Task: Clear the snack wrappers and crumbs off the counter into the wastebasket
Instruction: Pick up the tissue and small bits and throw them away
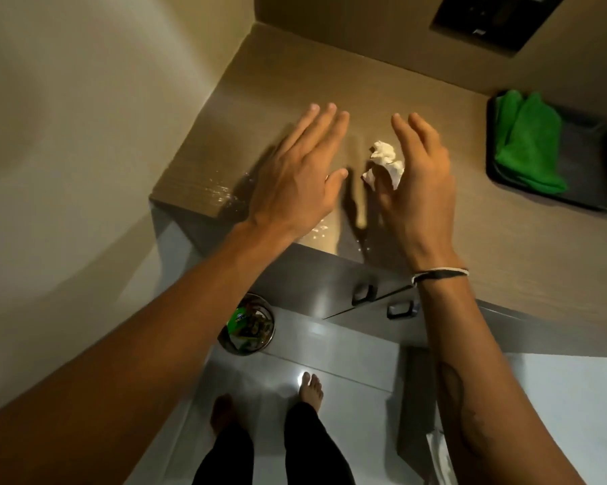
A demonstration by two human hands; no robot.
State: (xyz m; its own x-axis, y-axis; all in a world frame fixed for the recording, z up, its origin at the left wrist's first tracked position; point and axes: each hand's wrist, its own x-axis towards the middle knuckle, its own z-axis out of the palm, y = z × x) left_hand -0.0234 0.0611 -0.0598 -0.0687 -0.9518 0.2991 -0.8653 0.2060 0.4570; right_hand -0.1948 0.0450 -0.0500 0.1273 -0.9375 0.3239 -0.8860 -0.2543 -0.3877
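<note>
A crumpled white tissue lies on the brown counter, partly under my right hand, whose thumb touches it while the fingers stay spread above. My left hand hovers flat and open just left of the tissue, fingers apart, holding nothing. Pale crumbs are scattered near the counter's front left corner and along the front edge. Below on the floor stands a round wastebasket with green wrappers inside.
A dark tray with a folded green cloth sits at the counter's right. Drawer handles show under the counter edge. A wall bounds the left side. My bare feet stand on the pale floor.
</note>
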